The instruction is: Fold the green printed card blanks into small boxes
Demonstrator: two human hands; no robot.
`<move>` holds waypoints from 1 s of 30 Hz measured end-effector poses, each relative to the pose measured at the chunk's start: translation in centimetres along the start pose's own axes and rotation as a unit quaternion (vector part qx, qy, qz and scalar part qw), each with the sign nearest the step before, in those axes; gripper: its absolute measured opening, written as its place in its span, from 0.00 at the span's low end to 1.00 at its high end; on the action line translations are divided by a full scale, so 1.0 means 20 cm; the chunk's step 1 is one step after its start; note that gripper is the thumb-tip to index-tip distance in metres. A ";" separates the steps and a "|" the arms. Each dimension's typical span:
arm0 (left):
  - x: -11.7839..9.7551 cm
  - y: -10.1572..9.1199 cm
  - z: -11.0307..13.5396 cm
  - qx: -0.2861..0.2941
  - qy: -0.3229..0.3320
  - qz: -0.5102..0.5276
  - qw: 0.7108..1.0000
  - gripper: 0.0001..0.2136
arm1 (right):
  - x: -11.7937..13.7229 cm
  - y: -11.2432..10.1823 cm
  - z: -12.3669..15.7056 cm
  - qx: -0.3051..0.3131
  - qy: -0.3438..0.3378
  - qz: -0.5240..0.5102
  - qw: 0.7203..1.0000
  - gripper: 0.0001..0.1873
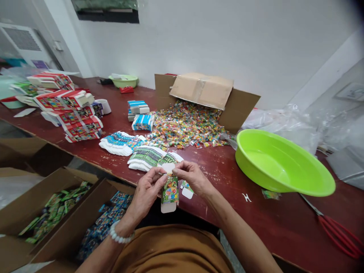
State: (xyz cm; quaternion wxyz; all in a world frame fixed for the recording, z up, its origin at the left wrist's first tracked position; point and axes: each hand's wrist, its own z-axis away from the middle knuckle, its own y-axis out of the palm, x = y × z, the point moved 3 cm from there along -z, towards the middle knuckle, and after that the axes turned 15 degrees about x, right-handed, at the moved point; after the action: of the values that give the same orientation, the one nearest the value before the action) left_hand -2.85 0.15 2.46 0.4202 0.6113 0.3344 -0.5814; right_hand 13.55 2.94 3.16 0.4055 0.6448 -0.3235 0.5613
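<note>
Both hands hold one small green printed carton (170,191) upright over the table's near edge. My left hand (148,189) grips its left side. My right hand (191,176) pinches the white top flap with fingertips. Just beyond lie fanned stacks of flat green cartons (148,156) and flat blue cartons (121,142). A heap of small wrapped candies (186,125) spills from a tipped cardboard box (203,91) further back.
A lime green basin (281,163) sits to the right, red-handled scissors (339,235) at the right edge. Red assembled boxes (75,112) are piled at the left. Two open cardboard boxes (45,212) with filled cartons stand below the dark red table (227,170).
</note>
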 end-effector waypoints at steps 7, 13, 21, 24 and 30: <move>-0.03 0.00 -0.03 -0.028 0.043 0.028 0.998 0.18 | 0.01 0.00 -0.02 0.001 -0.022 0.009 1.000 0.16; -0.01 0.08 -0.01 0.049 -0.086 0.229 0.968 0.22 | 0.01 0.04 0.00 -0.051 -0.114 0.121 0.985 0.12; 0.00 0.11 0.00 0.024 -0.127 0.202 0.971 0.26 | 0.03 0.02 -0.03 -0.003 -0.030 0.139 0.990 0.11; -0.01 0.11 0.00 0.041 -0.110 0.149 0.982 0.31 | 0.06 0.03 -0.05 -0.009 -0.008 0.088 0.996 0.09; -0.02 0.08 -0.01 0.081 -0.064 0.101 0.990 0.30 | 0.05 0.05 -0.05 -0.048 0.005 0.014 0.999 0.11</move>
State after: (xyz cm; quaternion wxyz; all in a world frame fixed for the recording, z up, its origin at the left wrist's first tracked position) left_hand -1.37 -0.41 2.99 0.4465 0.6355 0.1956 -0.5988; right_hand 12.39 3.34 4.29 0.4298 0.6173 -0.3566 0.5542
